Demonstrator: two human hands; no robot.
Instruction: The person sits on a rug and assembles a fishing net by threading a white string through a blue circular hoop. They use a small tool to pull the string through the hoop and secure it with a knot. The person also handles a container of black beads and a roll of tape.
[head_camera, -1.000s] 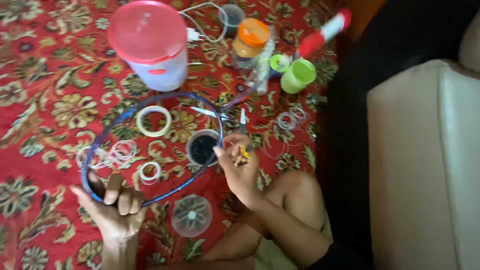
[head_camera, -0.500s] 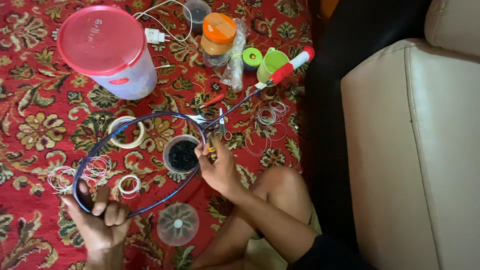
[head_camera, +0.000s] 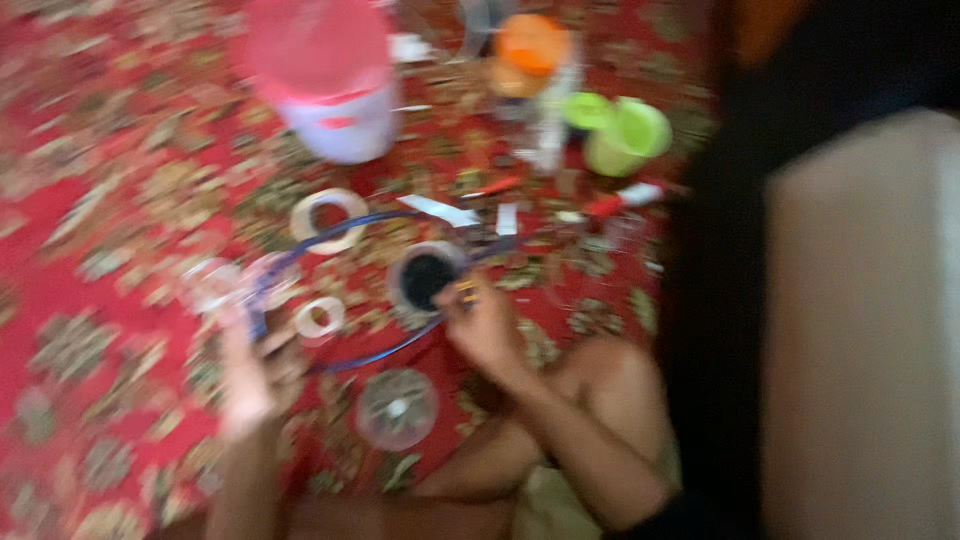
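The picture is strongly blurred. My left hand (head_camera: 250, 375) grips the left side of a blue hoop-shaped racket frame (head_camera: 345, 360) that lies over a red patterned carpet (head_camera: 90, 300). My right hand (head_camera: 485, 325) rests at the frame's right side, pinching a small yellowish thing (head_camera: 466, 292) next to a small round pot with a dark inside (head_camera: 425, 278). Two white tape rings (head_camera: 328, 220) (head_camera: 320, 317) lie inside the hoop. A clear round lid (head_camera: 397, 408) sits just below the frame, by my bent knee (head_camera: 610, 370).
A tub with a pink lid (head_camera: 325, 75) stands at the top. An orange-capped jar (head_camera: 530, 50), a green cup (head_camera: 630, 135) and a red-and-white handle (head_camera: 625, 197) lie at the upper right. A cream sofa (head_camera: 860, 320) fills the right side.
The view has swung and blurred. My left hand has shifted along the hoop, and my right hand stays beside the dark pot.
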